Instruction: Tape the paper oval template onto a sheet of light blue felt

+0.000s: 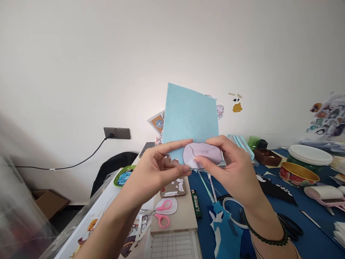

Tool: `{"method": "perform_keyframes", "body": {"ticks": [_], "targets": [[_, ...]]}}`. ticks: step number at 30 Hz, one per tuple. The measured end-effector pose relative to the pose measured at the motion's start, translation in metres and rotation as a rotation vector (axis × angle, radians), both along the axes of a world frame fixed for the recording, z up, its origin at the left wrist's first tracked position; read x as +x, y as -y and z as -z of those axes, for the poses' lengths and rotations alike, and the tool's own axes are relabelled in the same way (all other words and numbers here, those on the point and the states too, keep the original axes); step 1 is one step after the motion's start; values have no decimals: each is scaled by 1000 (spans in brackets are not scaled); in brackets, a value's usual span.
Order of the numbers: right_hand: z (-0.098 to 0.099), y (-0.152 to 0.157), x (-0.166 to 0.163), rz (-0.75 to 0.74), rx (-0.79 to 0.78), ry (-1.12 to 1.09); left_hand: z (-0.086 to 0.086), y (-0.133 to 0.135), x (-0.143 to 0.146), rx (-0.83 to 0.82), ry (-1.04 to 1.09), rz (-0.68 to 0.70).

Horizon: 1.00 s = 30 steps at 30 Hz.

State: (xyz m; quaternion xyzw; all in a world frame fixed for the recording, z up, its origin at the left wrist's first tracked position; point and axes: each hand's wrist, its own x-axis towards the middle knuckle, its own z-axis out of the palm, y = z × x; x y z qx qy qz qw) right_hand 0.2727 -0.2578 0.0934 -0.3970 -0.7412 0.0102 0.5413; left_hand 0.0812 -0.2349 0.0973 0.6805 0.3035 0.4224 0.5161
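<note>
Two hands are raised above the tabletop (pixel 312 240), and between them a lilac cut-out (pixel 211 151) lies against the lower part of a blue sheet (pixel 191 111). From where I stand, slipping looks like the main danger: the cut-out seems pinned chiefly by one thumb, so a loosened press could let it slide or turn on the sheet. Squeezing too hard might crease both, since they look thin and are held in mid-air. If dropped, they could land on the pink scissors (pixel 159 209) below. The right hand (pixel 233 163) pinches the cut-out to the sheet, thumb across its face, fingers behind. The left hand (pixel 161 167) grips the sheet beside the cut-out's left end, forefinger stretched along above, thumb below. Both wrists angle inward.
</note>
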Motion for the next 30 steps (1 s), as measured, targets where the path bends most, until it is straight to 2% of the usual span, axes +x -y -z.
{"method": "perform_keyframes", "body": {"ticks": [15, 30], "targets": [[1, 0, 0, -25, -34, -13, 0, 1, -1, 13, -51, -15], [-1, 1, 0, 16, -12, 79, 0, 2, 6, 55, 80, -23]]}}
